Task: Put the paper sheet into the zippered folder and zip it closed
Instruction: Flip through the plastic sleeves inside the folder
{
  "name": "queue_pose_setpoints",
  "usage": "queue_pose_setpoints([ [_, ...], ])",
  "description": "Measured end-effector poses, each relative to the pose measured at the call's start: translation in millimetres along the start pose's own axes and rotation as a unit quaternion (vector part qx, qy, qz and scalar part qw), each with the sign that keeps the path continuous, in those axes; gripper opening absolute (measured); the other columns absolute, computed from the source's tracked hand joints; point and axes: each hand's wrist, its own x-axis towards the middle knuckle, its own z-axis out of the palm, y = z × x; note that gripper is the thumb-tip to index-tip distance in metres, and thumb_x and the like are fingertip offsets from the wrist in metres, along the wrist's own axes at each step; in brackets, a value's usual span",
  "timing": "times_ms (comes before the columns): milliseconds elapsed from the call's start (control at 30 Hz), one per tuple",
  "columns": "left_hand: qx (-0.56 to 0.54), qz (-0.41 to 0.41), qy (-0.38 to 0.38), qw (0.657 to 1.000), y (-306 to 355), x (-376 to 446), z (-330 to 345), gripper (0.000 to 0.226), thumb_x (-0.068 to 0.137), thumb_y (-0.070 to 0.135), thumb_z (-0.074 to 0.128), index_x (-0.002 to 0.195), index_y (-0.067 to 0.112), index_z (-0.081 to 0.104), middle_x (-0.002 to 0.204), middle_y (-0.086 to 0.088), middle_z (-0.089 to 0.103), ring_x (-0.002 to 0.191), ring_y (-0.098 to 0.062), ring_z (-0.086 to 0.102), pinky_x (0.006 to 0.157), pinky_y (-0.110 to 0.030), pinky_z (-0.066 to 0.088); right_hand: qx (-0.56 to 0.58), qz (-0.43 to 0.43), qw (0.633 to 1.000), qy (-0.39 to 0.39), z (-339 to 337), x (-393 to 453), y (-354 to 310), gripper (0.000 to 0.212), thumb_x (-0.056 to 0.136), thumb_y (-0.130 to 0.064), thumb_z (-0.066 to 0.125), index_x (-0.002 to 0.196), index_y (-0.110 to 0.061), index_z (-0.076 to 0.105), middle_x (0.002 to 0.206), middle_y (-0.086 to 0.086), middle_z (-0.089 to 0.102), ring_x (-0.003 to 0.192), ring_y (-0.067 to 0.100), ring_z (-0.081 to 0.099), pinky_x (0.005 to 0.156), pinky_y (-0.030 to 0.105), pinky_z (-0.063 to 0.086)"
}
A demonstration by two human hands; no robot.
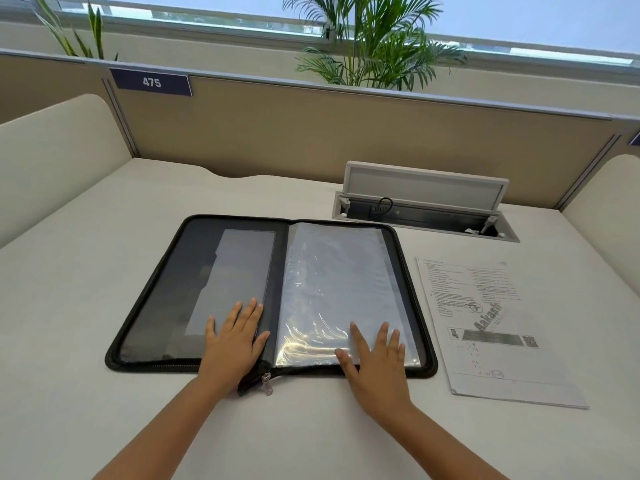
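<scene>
**Folder open flat, sheet still outside it**

Your folder [239,271] lies spread open on the desk [104,271], a dark rectangle with rounded corners and a black zipper band running round its rim. Its left half is smooth grey lining with a tall clear pocket [235,271] stitched onto it. Its right half carries glossy plastic sleeves [332,282], wrinkled and catching glare near the close edge. The metal zip pull [266,383] hangs off the near edge at the spine.

Your left hand [235,341] rests flat on the left half, fingers straight and slightly spread, tips on the pocket's near end. Your right hand [377,358] lies flat on the sleeves, fingers straight and fanned wide, holding nothing.

The sheet [491,327], thin white printed paper, lies flat on the desk just right of the folder, apart from it. Beyond the folder's far right corner sits a rectangular cable box [426,209], its pale lid tilted up.
</scene>
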Motion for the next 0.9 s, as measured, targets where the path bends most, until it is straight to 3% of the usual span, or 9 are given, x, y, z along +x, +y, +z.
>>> queue_pose_setpoints([
  [133,-0.008,0.006,0.000,1.000,-1.1,0.6,0.4,0.112,0.052,0.071,-0.040,0.145,0.028,0.002,0.157,0.009,0.002,0.144,-0.012,-0.001,0.113,-0.052,0.002,-0.019,0.026,0.999,-0.012,4.0,1.0,-7.1,0.064,0.093,-0.059,0.018,0.147,-0.031,-0.003,0.153,0.022,-0.017,0.140,0.036,-0.023,0.115,0.045,-0.013],
  [367,-0.013,0.016,0.017,1.000,-5.5,-1.2,4.2,0.106,0.057,0.072,-0.035,0.145,0.029,0.006,0.156,0.010,0.006,0.143,-0.012,0.002,0.113,-0.051,0.003,0.017,-0.008,1.000,-0.002,4.8,4.2,-15.3,0.070,0.095,-0.054,0.024,0.147,-0.015,-0.002,0.158,0.007,-0.009,0.144,0.021,-0.015,0.114,0.035,-0.013],
  [500,-0.031,0.036,0.028,0.998,-8.4,-5.3,3.4,0.100,0.064,0.077,-0.024,0.144,0.031,0.015,0.153,0.014,0.010,0.142,-0.009,0.002,0.114,-0.049,0.003,0.057,-0.042,0.997,0.035,-1.3,4.6,-34.8,0.070,0.094,-0.056,0.023,0.147,-0.020,-0.005,0.155,-0.006,-0.014,0.140,0.010,-0.021,0.110,0.037,-0.020],
  [600,-0.072,0.052,0.045,0.995,-10.2,-9.6,1.6,0.092,0.073,0.077,-0.010,0.140,0.030,0.032,0.150,0.014,0.026,0.141,-0.011,0.014,0.114,-0.045,0.006,0.103,-0.083,0.991,0.038,-10.2,6.2,-56.5,0.067,0.093,-0.056,0.024,0.147,-0.026,-0.003,0.145,-0.018,-0.021,0.138,0.004,-0.021,0.111,0.039,-0.018],
  [767,-0.084,0.049,0.071,0.993,-1.3,-12.6,-7.8,0.078,0.086,0.059,-0.004,0.125,0.023,0.054,0.140,0.007,0.048,0.135,-0.017,0.034,0.111,-0.048,0.022,0.232,-0.191,0.953,0.044,-24.8,10.5,-98.4,0.059,0.097,-0.041,0.035,0.147,-0.028,0.007,0.151,-0.020,-0.008,0.140,-0.004,-0.009,0.120,0.032,0.001],
  [900,-0.061,0.036,0.059,0.996,0.4,-12.2,-8.6,0.043,0.093,0.036,0.030,0.132,0.027,0.044,0.144,0.009,0.042,0.139,-0.013,0.025,0.114,-0.044,0.014,0.232,-0.271,0.934,0.012,-27.6,15.1,-131.1,0.057,0.096,-0.031,0.041,0.146,-0.025,0.015,0.157,-0.009,0.006,0.142,0.000,-0.001,0.120,0.037,0.010],
])
